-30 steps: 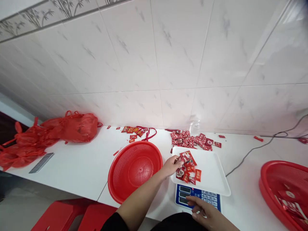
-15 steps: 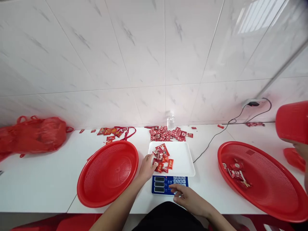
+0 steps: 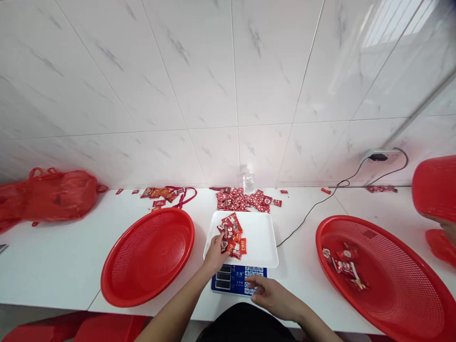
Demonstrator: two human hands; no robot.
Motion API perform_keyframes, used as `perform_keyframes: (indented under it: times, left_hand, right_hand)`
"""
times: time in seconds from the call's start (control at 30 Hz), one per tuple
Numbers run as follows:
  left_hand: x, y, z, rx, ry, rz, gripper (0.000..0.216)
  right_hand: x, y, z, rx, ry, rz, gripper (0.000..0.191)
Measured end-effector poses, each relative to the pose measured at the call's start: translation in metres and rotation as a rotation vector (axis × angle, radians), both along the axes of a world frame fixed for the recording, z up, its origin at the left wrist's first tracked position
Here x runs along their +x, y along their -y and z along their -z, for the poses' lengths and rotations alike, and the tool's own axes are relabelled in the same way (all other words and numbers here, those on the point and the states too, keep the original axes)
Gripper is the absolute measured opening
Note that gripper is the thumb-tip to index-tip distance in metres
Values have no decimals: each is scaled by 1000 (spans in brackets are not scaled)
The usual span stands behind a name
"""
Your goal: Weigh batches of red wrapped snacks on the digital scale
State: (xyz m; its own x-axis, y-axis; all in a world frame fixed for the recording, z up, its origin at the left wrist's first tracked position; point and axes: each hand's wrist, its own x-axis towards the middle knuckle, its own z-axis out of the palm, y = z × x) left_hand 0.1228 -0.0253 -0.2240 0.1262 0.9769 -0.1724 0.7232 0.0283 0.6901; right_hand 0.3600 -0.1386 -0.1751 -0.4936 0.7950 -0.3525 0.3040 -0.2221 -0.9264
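Note:
A white weighing tray (image 3: 260, 242) sits on a blue digital scale (image 3: 233, 280) in front of me. On its left half lies a small pile of red wrapped candies (image 3: 233, 232). My left hand (image 3: 214, 254) reaches over the tray's left edge, thumb and fingers closed around packets at the pile's left side; its fingertips are partly hidden. My right hand (image 3: 274, 295) hovers by the scale's keypad with nothing in it, fingers loosely bent and apart. The fingertips cover some of the keys; whether they touch is unclear.
A red basket (image 3: 110, 270) stands left; another red basket (image 3: 395, 232) with a few packets stands right. Behind the tray lie heaped red packets (image 3: 233, 199) and a clear bottle (image 3: 249, 183). A cable (image 3: 313, 206) crosses the table. At right, another person's hand (image 3: 447, 228) is near a red container (image 3: 434, 190).
My left-hand fingers have closed in on the packets at the pile's left side. My right hand stays near the keypad. The whole view has shifted slightly.

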Motion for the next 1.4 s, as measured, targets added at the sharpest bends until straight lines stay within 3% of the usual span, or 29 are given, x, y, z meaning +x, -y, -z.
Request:
perform_keyframes:
  times: [0.23,0.43,0.6,0.77,0.87,1.0,1.1,1.2,1.4]
  left_hand:
    - [-14,7,3,123,25,-113,53]
    - [-24,-18,-6,180,91,-179,44]
    - [-39,-47,-13,207,99,-100,42]
    - [-91,-51,-26,265,-152,-13,46]
    - [-130,-31,-21,159,-280,-60,66]
    - [-161,11,2,-126,-193,-2,95]
    - [-168,30,12,-268,-150,54,85]
    - [-174,27,3,-285,-219,116,77]
    - [-195,-10,-22,-232,-394,245,77]
  right_hand:
    - [8,-18,10,8,47,-42,45]
    - [2,-24,21,-13,34,13,45]
    - [-12,-28,31,-24,36,173,42]
    - [-42,-43,29,118,266,340,43]
    - [-66,-52,24,245,320,305,42]
    - [-95,-58,19,307,328,276,41]
    - [-112,-60,14,326,326,256,41]
    - [-122,-62,10,325,329,253,40]
    - [-117,-70,5,338,357,306,37]
